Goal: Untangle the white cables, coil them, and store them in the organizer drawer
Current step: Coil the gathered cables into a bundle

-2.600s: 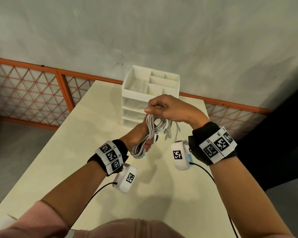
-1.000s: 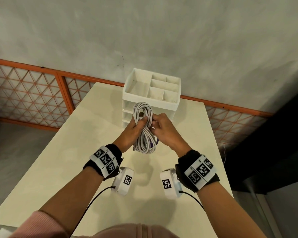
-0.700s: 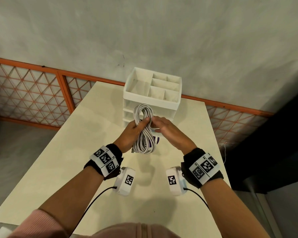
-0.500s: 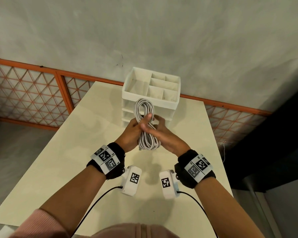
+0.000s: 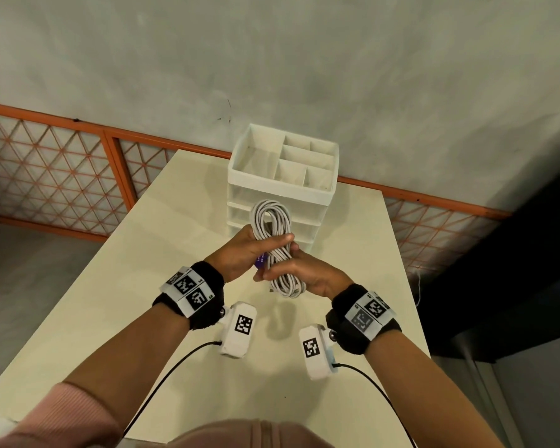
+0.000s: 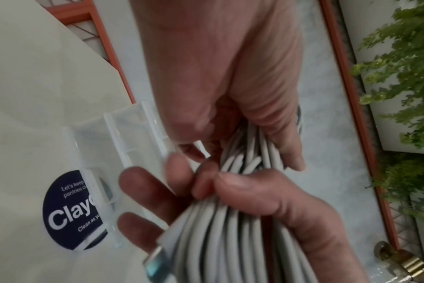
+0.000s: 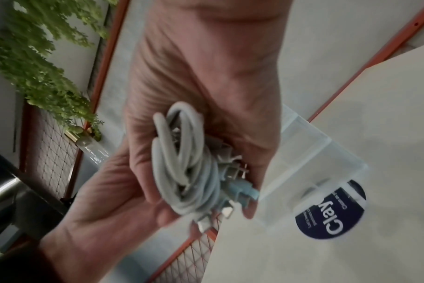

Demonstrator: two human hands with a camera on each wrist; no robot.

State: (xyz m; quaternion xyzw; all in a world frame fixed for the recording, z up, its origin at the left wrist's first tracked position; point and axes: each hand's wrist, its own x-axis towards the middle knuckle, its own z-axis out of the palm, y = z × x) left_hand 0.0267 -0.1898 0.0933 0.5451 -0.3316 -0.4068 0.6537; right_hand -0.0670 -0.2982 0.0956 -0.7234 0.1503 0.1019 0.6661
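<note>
Several white cables gathered into one long narrow coil, loops at both ends, held above table centre, left hand and right hand curled around its middle, white organizer at far edge.

Head view: soft, even, fairly dim light, no glare. Diffuse shadows of both hands fall on the table toward 6 o'clock. Wide-angle bending at the edges; orange railing bows. Dark corner at 4 o'clock. Both wrist views motion-blurred: cable coil smeared, sticker still legible, foliage soft.
</note>
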